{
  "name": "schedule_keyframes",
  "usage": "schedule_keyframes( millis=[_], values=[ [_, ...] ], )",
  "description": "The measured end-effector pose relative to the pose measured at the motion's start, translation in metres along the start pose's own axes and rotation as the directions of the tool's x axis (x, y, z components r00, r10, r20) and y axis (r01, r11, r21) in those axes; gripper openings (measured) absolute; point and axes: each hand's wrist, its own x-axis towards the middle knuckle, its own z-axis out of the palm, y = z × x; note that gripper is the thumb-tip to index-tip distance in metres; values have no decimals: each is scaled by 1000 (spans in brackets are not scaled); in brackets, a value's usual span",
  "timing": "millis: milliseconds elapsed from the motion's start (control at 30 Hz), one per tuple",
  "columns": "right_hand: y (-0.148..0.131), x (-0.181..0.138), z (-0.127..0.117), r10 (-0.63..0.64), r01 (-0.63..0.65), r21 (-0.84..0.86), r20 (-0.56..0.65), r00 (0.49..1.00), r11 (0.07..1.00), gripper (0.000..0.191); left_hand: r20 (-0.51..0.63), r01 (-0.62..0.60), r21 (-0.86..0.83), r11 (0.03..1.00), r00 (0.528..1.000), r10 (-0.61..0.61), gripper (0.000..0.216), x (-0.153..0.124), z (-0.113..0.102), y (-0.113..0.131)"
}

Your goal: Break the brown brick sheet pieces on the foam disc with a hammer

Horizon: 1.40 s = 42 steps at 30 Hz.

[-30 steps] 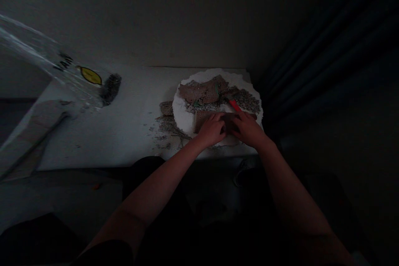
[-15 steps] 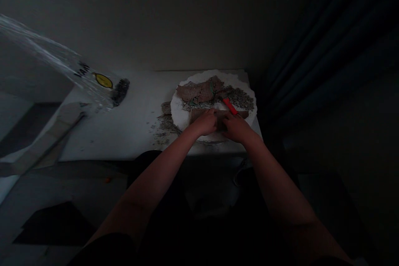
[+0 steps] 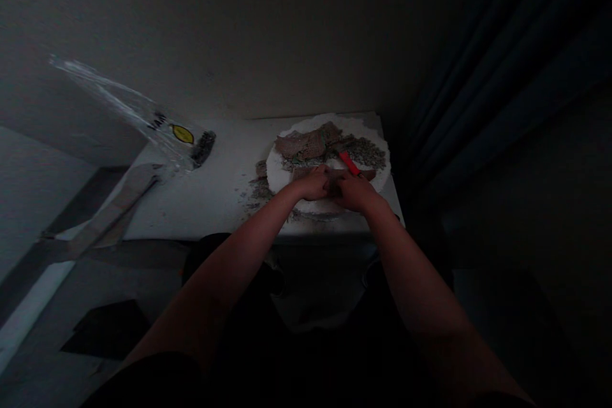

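Observation:
On a round white scalloped base (image 3: 279,173) lies a strip of brown, coarse-woven cloth like burlap (image 3: 368,174). My left hand (image 3: 312,184) is closed on the strip near its middle. Beside it, my right hand (image 3: 354,191) pinches the same strip, almost touching the left. My fingertips are partly hidden in the dim light. Just beyond my right hand lies a red-handled tool (image 3: 350,164), its kind unclear. Behind the strip sits another piece of brown burlap (image 3: 306,144) with bits of green. Grey gravel-like bits (image 3: 367,152) are heaped to its right.
The white table (image 3: 191,210) stands against a wall. At its left is a clear plastic bag (image 3: 179,140) with a yellow print and dark contents. Loose bits (image 3: 253,194) are scattered left of the base. A dark curtain (image 3: 482,89) hangs on the right.
The view has shifted, so the bag and table's left side appear further right. Both hands stay on the burlap strip with little visible movement.

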Motion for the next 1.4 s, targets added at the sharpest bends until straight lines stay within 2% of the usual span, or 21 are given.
schedule_keyframes(
  millis=[367, 667, 867, 1000, 1400],
  values=[
    [-1, -2, -3, 18, -20, 42, 50, 999, 999, 44, 40, -5, 38, 999, 999, 4, 21, 7, -3, -8],
    [1, -3, -1, -1, 0, 28, 49, 999, 1000, 43, 84, 2, 61, 998, 996, -7, 23, 6, -11, -1],
    [2, -3, 2, -10, 10, 11, 32, 999, 1000, 44, 87, -33, 25, 999, 996, 30, 21, 5, -13, -1],
    [3, -3, 4, -7, 7, 11, 20, 1000, 1000, 49, 111, -9, 53, 999, 994, 3, 19, 7, -15, 2],
    [2, -4, 2, -4, 4, 13, 35, 999, 1000, 49, 81, 14, 140, 990, 996, -25, 30, 13, -13, -1]
  ],
)
